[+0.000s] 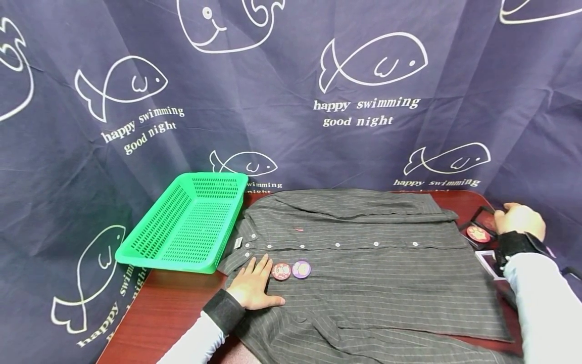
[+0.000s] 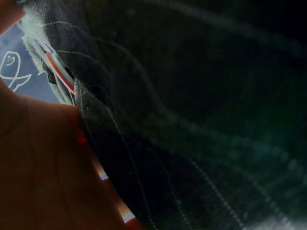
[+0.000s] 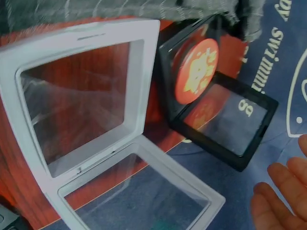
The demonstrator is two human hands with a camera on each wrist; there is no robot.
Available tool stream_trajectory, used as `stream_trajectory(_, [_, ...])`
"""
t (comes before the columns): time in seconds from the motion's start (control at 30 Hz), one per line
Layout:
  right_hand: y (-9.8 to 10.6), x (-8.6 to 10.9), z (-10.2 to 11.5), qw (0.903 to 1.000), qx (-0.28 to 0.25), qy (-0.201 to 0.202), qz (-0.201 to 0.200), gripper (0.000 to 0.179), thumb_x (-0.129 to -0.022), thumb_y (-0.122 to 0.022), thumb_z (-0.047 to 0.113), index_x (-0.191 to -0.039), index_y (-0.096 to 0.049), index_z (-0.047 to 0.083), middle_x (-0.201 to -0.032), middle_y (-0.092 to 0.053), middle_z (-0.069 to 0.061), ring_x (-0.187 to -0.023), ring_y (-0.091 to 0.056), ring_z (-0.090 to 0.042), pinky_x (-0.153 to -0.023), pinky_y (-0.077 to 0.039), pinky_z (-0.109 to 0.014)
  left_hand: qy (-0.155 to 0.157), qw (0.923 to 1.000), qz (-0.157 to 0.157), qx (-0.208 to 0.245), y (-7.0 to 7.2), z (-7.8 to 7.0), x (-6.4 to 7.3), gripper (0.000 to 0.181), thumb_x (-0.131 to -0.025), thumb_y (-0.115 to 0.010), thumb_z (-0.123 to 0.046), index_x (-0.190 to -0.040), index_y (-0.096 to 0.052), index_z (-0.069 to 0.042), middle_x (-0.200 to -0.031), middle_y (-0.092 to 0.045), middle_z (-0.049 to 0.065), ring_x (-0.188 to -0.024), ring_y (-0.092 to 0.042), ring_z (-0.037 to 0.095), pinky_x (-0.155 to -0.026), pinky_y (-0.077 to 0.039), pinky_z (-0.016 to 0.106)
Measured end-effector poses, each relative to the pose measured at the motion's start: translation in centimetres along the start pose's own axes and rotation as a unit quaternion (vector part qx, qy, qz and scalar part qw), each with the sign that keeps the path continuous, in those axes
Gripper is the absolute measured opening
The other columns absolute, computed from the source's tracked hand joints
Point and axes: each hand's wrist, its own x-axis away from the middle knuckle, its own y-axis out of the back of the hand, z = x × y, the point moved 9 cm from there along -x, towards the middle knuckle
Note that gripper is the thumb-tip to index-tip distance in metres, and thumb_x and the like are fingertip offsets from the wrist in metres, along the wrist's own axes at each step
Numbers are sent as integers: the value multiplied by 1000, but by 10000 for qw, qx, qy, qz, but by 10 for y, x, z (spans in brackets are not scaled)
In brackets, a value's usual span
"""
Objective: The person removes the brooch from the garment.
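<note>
A dark grey pinstriped shirt (image 1: 364, 293) with white buttons lies spread over the table. My left hand (image 1: 254, 284) rests flat on it below the collar, fingers spread. Just beside those fingertips lie a red round badge (image 1: 281, 271) and a purple-rimmed round badge (image 1: 301, 269). The left wrist view shows mostly dark striped cloth (image 2: 192, 120) and the palm. My right hand (image 1: 520, 221) is over the table's right edge, fingers loosely extended near an unfolded black display frame (image 3: 223, 122). A red badge (image 3: 196, 72) with a yellow print sits in that frame.
A green plastic basket (image 1: 213, 263) stands at the table's left. An unfolded white display frame (image 3: 148, 36) stands near the black one at the right edge. Behind the red-brown table (image 1: 182, 298) hangs a dark blue curtain (image 1: 291, 101) with fish drawings.
</note>
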Motion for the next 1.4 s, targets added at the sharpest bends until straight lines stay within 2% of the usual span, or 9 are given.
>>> stream_trajectory(0.27, [-13, 0, -9, 9989, 241, -147, 382, 42, -85, -44, 12, -118, -53, -13, -118, -52, -42, -96, -50, -63, -73, -42, -61, 6, 10000, 47, -25, -2, 1, -1, 107, -72, -72, -66, -150, -36, -2, -159, -31, 14, -145, -27, 45, -111, -31, 62])
stream_trajectory(0.43, [-13, 2, -6, 9989, 270, -164, 355, 37, -81, -45, 10, -108, -57, -14, -107, -55, -43, -86, -52, -64, -62, -42, -59, -18, 10000, 33, -42, -1, 1, -1, 106, -72, -72, -65, -149, -36, -2, -159, -31, 14, -145, -27, 45, -110, -32, 62])
stream_trajectory(0.7, [-19, 0, -13, 9981, 364, -170, 459, 30, -82, -46, 8, -96, -58, -15, -96, -55, -44, -80, -52, -63, -57, -41, -57, -30, 10000, 34, -28, 0, 0, -1, 106, -72, -72, -66, -150, -36, -2, -159, -31, 14, -145, -27, 45, -111, -32, 62])
stream_trajectory(0.9, [-30, -5, -24, 9973, 394, -301, 534, 31, -83, -46, 10, -94, -56, -17, -91, -52, -47, -82, -51, -64, -56, -41, -57, -24, 10000, 28, -24, -1, 1, -1, 106, -72, -71, -66, -150, -36, -3, -159, -31, 14, -145, -27, 45, -111, -32, 62])
stream_trajectory(1.07, [-27, -3, -21, 9972, 411, -314, 537, 33, -83, -45, 10, -92, -55, -20, -92, -51, -48, -83, -51, -64, -57, -41, -57, -52, 10000, -5, -17, -3, 3, -2, 106, -73, -71, -66, -150, -35, -2, -159, -30, 14, -145, -27, 46, -110, -32, 62])
stream_trajectory(1.2, [-26, -1, -18, 9961, 477, -374, 640, 41, -87, -46, 13, -93, -52, -27, -94, -50, -50, -85, -52, -64, -60, -43, -59, -58, 10000, -18, -22, -4, 5, -3, 106, -73, -70, -66, -151, -34, -2, -160, -29, 14, -145, -26, 46, -111, -32, 61])
stream_trajectory(1.4, [-25, 1, -13, 9955, 607, -113, 725, 41, -89, -50, 14, -89, -55, -26, -95, -54, -49, -83, -53, -64, -58, -44, -58, -63, 10000, 18, -26, -4, 5, -3, 106, -74, -70, -66, -150, -34, -2, -160, -29, 14, -145, -27, 46, -111, -32, 62])
